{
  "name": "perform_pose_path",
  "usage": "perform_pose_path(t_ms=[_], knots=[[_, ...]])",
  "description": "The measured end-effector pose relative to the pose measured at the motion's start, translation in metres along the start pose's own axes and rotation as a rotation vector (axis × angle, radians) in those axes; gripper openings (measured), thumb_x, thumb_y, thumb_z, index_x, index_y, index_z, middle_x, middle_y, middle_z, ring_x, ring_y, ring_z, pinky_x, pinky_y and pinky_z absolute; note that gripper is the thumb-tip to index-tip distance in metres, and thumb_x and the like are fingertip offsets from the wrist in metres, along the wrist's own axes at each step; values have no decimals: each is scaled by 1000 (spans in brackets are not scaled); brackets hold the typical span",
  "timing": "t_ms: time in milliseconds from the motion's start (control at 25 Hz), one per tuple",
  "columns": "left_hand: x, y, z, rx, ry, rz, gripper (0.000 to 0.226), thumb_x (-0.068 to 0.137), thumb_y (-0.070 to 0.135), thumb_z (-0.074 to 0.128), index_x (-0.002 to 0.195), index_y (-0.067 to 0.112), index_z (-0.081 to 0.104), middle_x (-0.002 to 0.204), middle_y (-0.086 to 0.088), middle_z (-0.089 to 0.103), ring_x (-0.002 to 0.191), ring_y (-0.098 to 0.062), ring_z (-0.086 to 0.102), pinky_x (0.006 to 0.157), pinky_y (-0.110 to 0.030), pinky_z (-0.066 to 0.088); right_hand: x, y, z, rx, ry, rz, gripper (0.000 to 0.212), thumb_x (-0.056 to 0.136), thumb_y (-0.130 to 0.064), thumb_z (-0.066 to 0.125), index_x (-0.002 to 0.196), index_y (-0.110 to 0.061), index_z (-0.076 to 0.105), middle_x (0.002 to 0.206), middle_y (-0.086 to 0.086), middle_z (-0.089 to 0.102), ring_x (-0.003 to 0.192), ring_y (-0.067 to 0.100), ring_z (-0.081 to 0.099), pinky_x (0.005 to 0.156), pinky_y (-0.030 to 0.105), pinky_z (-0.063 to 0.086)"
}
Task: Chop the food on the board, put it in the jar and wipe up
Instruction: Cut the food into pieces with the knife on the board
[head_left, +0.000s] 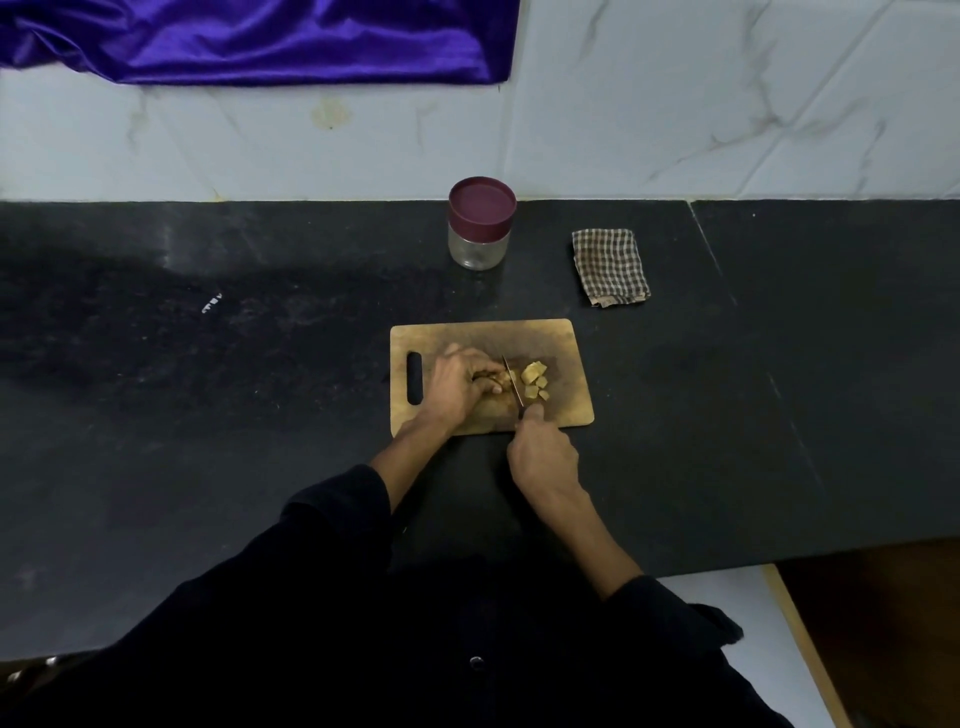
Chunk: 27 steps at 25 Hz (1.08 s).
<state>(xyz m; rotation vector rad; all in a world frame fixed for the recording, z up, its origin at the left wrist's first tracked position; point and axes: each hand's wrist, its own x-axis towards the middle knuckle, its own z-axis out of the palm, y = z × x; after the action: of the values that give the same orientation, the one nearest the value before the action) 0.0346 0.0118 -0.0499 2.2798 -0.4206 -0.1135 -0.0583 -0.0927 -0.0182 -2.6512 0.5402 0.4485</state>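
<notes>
Left hand (460, 384) steadies food (493, 382); right hand (543, 452) grips knife (513, 382) — seemingly mid-cut.

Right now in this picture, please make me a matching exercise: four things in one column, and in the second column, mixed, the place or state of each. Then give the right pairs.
Things:
1. jar
2. cloth
3. knife
4. cut pieces

Places or states:
A. folded, on the counter to the right of the jar
B. held by the right hand, blade down on the food
C. standing behind the board, lid on
D. lying loose on the board, right of the blade

Pairs: 1-C, 2-A, 3-B, 4-D
</notes>
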Motion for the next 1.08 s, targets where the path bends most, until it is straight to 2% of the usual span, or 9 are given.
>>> perform_pose_path(t_ms=[120,200,360,560,640,840,960,1000,1080], knots=[[1,0,-1,-2,-15,-7,25,74,6,76,99,10,75,101,-3,71,92,-12,50,80,-13,33,-1,-1,-3,-2,-14,2,18,103,-16,35,115,-8,46,111,16,65,103,34,63,81,44,48],[3,0,-1,1,-43,-6,25,73,7,76,98,10,75,101,-3,71,95,-16,54,81,-13,33,1,-2,-7,-3,-13,23,21,102,-14,36,118,-6,47,114,16,64,105,33,62,82,43,47],[1,0,-2,-2,-43,2,23,75,6,75,97,12,76,99,-3,71,95,-19,56,86,-23,40,16,-12,-12,6,-24,39,26,101,-15,40,122,-4,51,119,15,63,110,31,61,86,40,47],[-2,-1,0,-32,0,-4,20,75,5,75,94,12,76,97,-3,72,91,-15,51,75,-10,32,28,-20,-13,73,-29,51,26,101,-15,41,123,-5,51,120,16,63,109,32,61,82,38,46],[-1,-1,2,-30,-11,-20,21,75,6,75,95,11,76,99,-2,71,92,-15,51,77,-13,32,17,-10,-9,48,-25,25,26,103,-15,36,124,-5,47,117,16,63,108,33,62,78,39,44],[0,-1,0,-95,-9,-42,23,73,9,77,95,11,75,100,-1,71,97,-15,54,86,-20,38,-9,17,-3,86,-123,40,22,105,-26,38,114,-8,48,112,15,63,103,32,61,80,43,47],[-1,-3,-3,-112,-29,-40,23,73,9,77,95,14,75,100,1,71,99,-12,55,90,-19,37,7,25,-16,243,-193,31,27,104,-30,42,113,-9,56,106,10,62,96,26,60,83,42,50],[-1,-3,-4,-113,-32,-36,22,74,9,76,95,14,75,100,2,71,100,-11,55,90,-19,36,13,27,-21,318,-209,34,28,104,-31,43,115,-9,57,101,8,62,90,23,60,80,41,51],[-1,-2,-5,-121,-38,-27,21,74,8,76,94,14,76,100,1,72,99,-10,57,92,-21,37,22,28,-28,450,-220,47,28,104,-32,43,117,-11,57,86,1,57,73,15,54,64,33,46]])
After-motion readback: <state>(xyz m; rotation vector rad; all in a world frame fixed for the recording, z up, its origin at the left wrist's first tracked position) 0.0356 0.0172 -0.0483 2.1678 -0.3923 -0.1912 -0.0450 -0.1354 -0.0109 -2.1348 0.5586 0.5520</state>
